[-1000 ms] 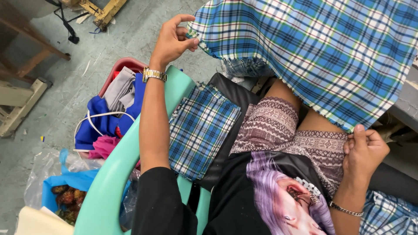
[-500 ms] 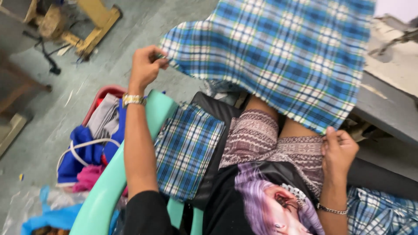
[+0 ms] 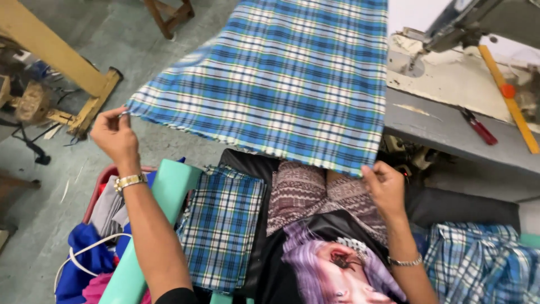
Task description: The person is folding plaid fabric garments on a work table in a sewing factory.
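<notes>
Here, my left hand [image 3: 115, 135] pinches left corner of blue-and-white plaid cotton cloth [image 3: 287, 79], grip clenched on its hem. My right hand [image 3: 385, 188] grasps right corner same way. Cloth stretched flat between both hands, held above my lap, far edge reaching grey sewing desk [image 3: 450, 132]. Folded piece of same plaid [image 3: 222, 225] lies on mint-green plastic chair [image 3: 163, 191] beside my left forearm. Red-handled snips [image 3: 478, 128] on desk, near yellow ruler [image 3: 509, 98].

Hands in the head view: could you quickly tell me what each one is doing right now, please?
Left hand: closed, pinching one corner of the blue plaid cloth.
Right hand: closed, pinching the cloth's other near corner.
</notes>
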